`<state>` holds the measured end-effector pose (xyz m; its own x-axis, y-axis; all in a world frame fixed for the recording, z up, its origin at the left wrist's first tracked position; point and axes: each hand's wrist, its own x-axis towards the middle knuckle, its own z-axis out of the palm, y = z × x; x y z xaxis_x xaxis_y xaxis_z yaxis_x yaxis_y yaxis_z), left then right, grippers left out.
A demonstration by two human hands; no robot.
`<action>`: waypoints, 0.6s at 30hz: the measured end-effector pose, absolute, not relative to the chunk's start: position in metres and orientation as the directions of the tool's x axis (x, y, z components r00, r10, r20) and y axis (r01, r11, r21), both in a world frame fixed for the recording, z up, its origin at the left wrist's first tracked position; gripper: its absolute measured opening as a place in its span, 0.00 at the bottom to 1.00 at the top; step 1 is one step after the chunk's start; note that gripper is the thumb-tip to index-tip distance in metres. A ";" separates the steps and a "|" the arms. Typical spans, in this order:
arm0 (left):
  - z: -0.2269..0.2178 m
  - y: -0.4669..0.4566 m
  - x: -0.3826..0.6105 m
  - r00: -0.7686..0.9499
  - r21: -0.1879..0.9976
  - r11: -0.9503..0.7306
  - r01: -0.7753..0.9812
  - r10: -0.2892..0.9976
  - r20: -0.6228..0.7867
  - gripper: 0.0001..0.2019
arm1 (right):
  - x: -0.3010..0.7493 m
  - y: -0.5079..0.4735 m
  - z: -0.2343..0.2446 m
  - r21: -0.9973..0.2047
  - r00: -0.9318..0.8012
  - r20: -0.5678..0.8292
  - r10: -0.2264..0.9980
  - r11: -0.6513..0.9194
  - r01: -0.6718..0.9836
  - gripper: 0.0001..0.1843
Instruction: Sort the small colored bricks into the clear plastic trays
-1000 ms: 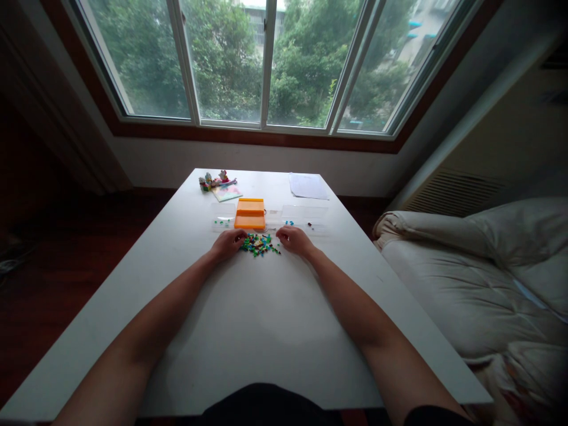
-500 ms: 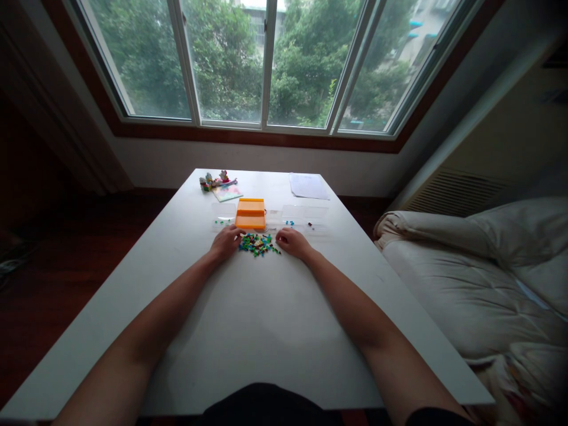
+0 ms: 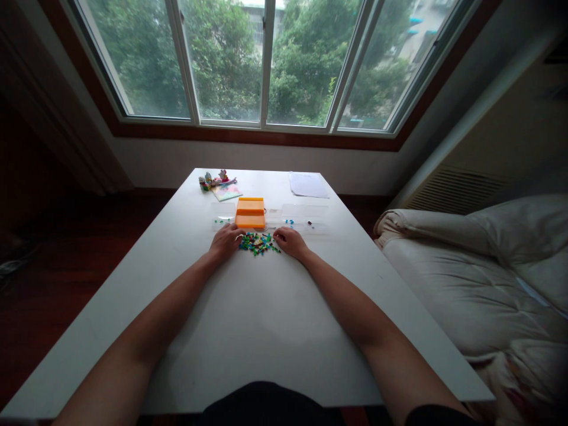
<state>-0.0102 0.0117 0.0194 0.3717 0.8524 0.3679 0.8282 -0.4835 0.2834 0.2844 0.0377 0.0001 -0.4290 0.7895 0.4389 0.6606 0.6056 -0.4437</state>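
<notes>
A loose heap of small building bricks (image 3: pixel 257 244), mostly green and blue with some dark and pale ones, lies on the white table (image 3: pixel 266 319). At the heap's left edge is my left hand (image 3: pixel 226 239), its fingers reaching toward the bricks and somewhat apart. My right hand (image 3: pixel 290 240) rests by the heap's right edge with fingers curled in; whatever lies between their tips is too small to make out. Just behind the heap sits an orange tray (image 3: pixel 250 221). Clear plastic boxes flank it, with a few green bricks (image 3: pixel 222 222) left and blue bricks (image 3: pixel 290 222) right.
A brown brick (image 3: pixel 309 223) lies in the right clear box. Toward the back left stand small colourful toy figures (image 3: pixel 215 180) beside a pastel card (image 3: pixel 228 191). White paper sheets (image 3: pixel 308 184) lie at the back right. A pale sofa (image 3: pixel 465 284) borders the table's right side.
My right hand has shifted slightly left, closer to the heap. The left hand has barely moved at the heap's edge.
</notes>
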 end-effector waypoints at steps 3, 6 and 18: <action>0.021 0.012 -0.010 0.380 0.260 -0.478 0.839 0.856 0.350 0.12 | 0.284 0.037 0.001 -0.447 -0.429 0.443 0.787 0.609 0.655 0.06; 0.020 0.013 -0.010 0.367 0.247 -0.463 0.852 0.862 0.349 0.13 | 0.284 0.037 0.002 -0.448 -0.428 0.445 0.787 0.609 0.654 0.06; 0.011 0.021 -0.025 0.169 0.310 -0.303 0.901 0.904 0.393 0.06 | 0.284 0.038 0.001 -0.456 -0.429 0.443 0.787 0.610 0.648 0.06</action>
